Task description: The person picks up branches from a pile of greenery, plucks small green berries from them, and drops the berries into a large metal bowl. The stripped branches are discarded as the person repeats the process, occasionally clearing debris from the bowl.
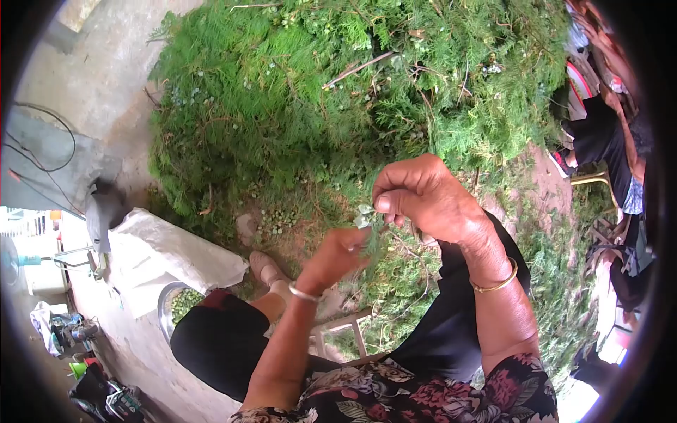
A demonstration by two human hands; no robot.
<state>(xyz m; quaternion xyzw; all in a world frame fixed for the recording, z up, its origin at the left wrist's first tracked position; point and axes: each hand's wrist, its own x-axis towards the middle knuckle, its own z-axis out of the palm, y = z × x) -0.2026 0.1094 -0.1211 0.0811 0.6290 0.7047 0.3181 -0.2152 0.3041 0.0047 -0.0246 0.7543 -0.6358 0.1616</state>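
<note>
A small green conifer sprig [375, 245] with pale, bluish-green cones [364, 211] is between my two hands. My left hand [330, 259], with a pale bangle at the wrist, is closed on the sprig; its fingertips are slightly blurred. Just above and to the right, my right hand [431, 199] has thumb and forefinger pinched at the pale cones. A gold-coloured bangle circles that wrist. Beyond both hands lies a large heap of cut conifer branches [282, 120], dotted with similar cones.
By my left knee a metal bowl [166, 310] contains green cones, beside a white sack [176, 247]. Loose cones [278, 222] lie on the ground before me. Cables [53, 166] run along the left. Other people [606, 134] sit at the right edge.
</note>
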